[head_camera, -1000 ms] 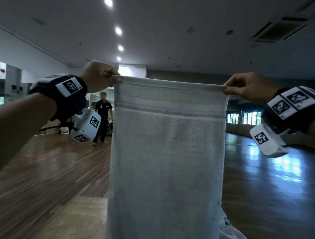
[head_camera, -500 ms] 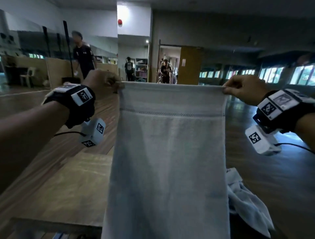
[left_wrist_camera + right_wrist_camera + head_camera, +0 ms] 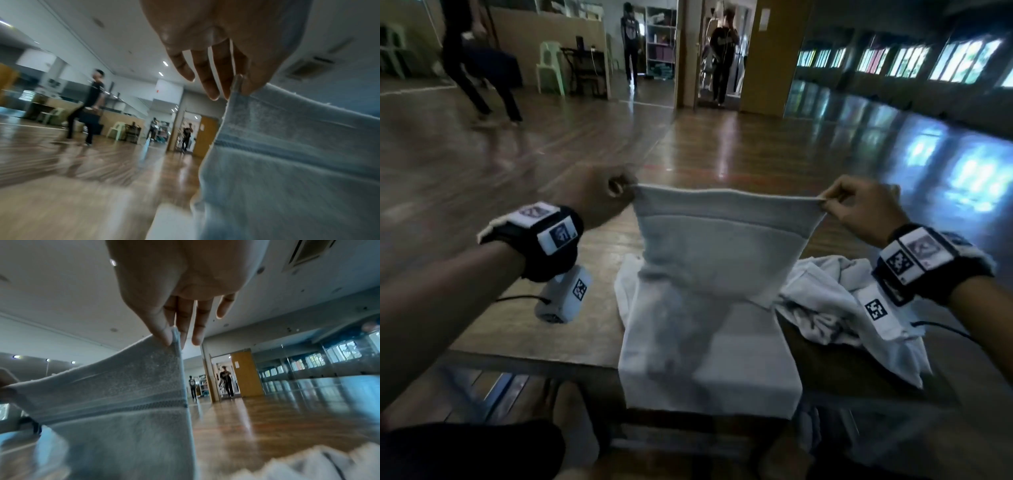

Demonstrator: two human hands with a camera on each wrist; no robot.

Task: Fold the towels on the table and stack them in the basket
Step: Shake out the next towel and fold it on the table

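Left hand (image 3: 599, 197) and right hand (image 3: 866, 209) each pinch a top corner of the white towel (image 3: 719, 260); its lower half drapes over the surface (image 3: 517, 329). No legible writing.

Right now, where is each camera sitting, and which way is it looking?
Head: on the head, looking down at the table; both arms show.
Left wrist: along the left hand, pinching the towel.
Right wrist: along the right hand, pinching the other corner.
Shared: all three see the towel; both wrist views see the orange door.
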